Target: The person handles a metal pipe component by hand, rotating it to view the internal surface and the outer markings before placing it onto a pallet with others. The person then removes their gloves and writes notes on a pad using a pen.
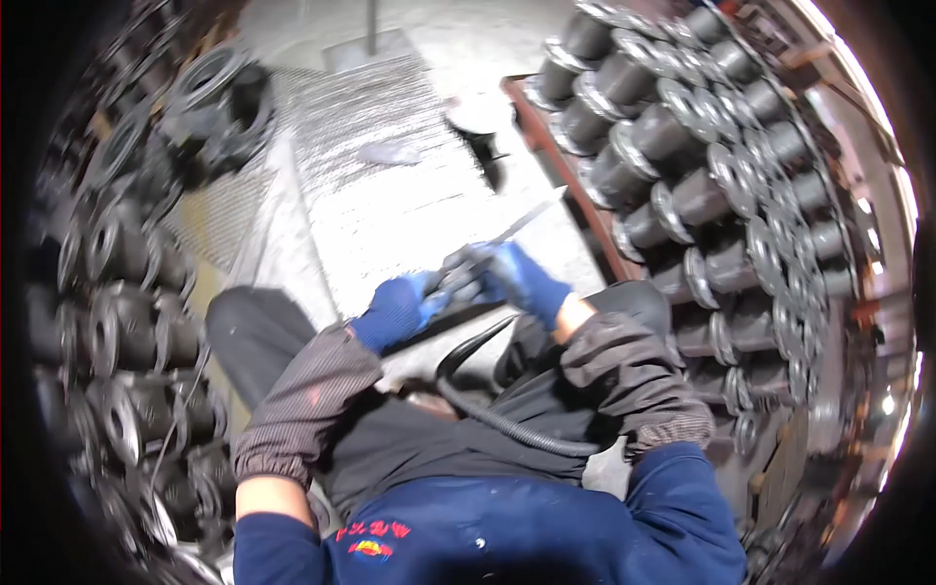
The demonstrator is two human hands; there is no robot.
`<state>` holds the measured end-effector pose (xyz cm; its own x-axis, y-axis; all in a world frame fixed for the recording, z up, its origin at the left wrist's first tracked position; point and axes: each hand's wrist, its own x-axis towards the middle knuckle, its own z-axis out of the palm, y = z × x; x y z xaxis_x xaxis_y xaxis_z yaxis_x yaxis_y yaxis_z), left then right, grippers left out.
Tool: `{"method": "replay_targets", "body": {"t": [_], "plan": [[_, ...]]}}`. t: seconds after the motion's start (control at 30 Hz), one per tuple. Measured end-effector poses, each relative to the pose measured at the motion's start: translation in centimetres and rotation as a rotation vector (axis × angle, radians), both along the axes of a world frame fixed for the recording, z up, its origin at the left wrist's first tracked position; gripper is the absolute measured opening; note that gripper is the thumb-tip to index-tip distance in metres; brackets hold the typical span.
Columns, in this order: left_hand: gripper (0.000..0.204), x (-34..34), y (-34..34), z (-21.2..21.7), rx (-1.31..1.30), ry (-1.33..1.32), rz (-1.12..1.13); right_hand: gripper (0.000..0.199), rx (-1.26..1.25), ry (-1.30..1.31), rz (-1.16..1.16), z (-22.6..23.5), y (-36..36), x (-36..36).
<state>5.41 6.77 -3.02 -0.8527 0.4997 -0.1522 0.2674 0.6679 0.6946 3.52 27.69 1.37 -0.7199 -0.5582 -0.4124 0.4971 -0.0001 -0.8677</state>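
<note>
Bar point(531, 213), long, pale and tapered at its far end, slanting up and to the right from the fingers of two hands brought close together over the lap. The left hand point(414, 297) and the right hand point(504, 273) wear blue gloves with grey fingers; both have the fingers curled inward and nearly meeting, but which of them grips the bar cannot be told, since its near end is hidden. A black hose point(499, 421), ribbed along its lower part, loops below the hands and crosses the dark trousers point(419, 448). Striped oversleeves point(304, 398) cover both forearms. Beyond the hands, a ribbed sheet point(356, 93) runs away between the knees, its nearer part lost in glare; a pale scrap point(388, 153) lies on it, and a post point(371, 27) rises from a square base at its far edge. To the right of the sheet stands a white disc point(480, 114) with a dark part below it. Flanged pipes point(673, 132) stand in close rows at the right, behind a reddish rail point(565, 166); grey castings point(127, 331) are heaped at the left, near a tan mesh point(229, 214)
</note>
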Motion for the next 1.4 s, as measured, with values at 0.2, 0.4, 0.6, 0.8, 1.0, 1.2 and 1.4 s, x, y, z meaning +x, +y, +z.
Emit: {"method": "replay_targets", "body": {"t": [0.2,0.4,0.6,0.8,1.0,1.2,1.4], "plan": [[0.025,-2.9,2.0,-4.9,0.025,0.119,-0.054,0.043,-0.065,-0.181,-0.249,-3.5,1.5,0.2],[0.029,-5.6,3.1,-6.9,-0.014,0.152,-0.01,0.029,-0.06,-0.305,-0.367,-4.0,1.7,-1.5],[0.032,-7.2,2.5,-7.2,-0.185,0.256,0.179,0.033,0.053,-0.306,-0.472,-7.5,1.6,-2.8],[0.044,-7.4,3.0,-3.1,0.256,0.209,0.512,0.041,-0.007,-0.288,-0.482,-4.9,-0.6,-2.6],[0.033,-6.3,2.9,-0.1,0.952,-0.688,0.673,0.015,-0.533,-0.415,-0.417,-2.7,-5.5,-2.0],[0.031,-10.7,-4.5,-8.7,0.422,0.14,0.783,0.061,-0.449,-0.346,-0.286,-0.6,-10.2,-3.1],[0.049,-10.1,-6.8,-3.2,0.056,-0.019,0.956,0.017,0.64,0.888,-0.581,6.2,-5.9,2.1]]}}
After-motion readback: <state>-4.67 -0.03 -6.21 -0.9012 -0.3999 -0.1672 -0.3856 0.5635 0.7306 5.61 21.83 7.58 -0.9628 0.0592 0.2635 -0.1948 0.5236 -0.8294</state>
